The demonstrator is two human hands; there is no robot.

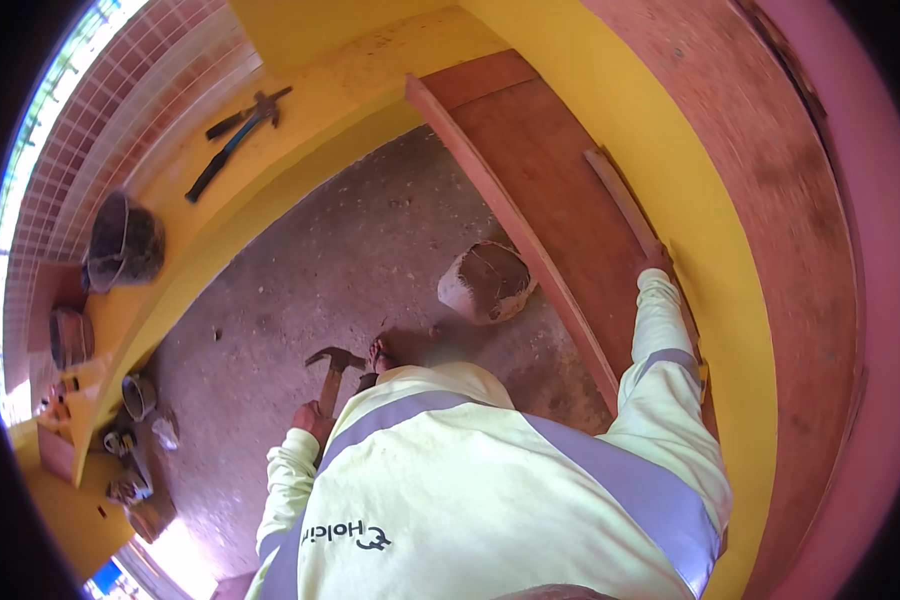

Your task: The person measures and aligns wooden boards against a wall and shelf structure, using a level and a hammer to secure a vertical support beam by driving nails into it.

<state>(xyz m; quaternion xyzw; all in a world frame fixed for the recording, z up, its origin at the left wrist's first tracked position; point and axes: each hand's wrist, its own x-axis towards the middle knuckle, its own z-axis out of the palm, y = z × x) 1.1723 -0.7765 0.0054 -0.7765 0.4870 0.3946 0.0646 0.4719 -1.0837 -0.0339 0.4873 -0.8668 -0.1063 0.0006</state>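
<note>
In my left hand (313, 420), low beside my body, is a claw hammer (331, 385), gripped by its handle with the head up. My right arm reaches out along the yellow wall. At its end, my right hand (657, 259) closes on the near end of a narrow wooden strip (620, 198); the fingers are small and partly hidden. That strip lies along the wall side of a long reddish-brown wooden panel (530, 150), which has a raised board (510, 215) along its other edge.
A round bucket-like container (485, 283) stands on the concrete floor (300, 250) beside the panel. On the yellow ledge at left lie more hammers (232, 150) and a black bucket (125, 240). Another bucket (71, 337) stands nearer. Small containers and tools (138, 396) crowd the lower left.
</note>
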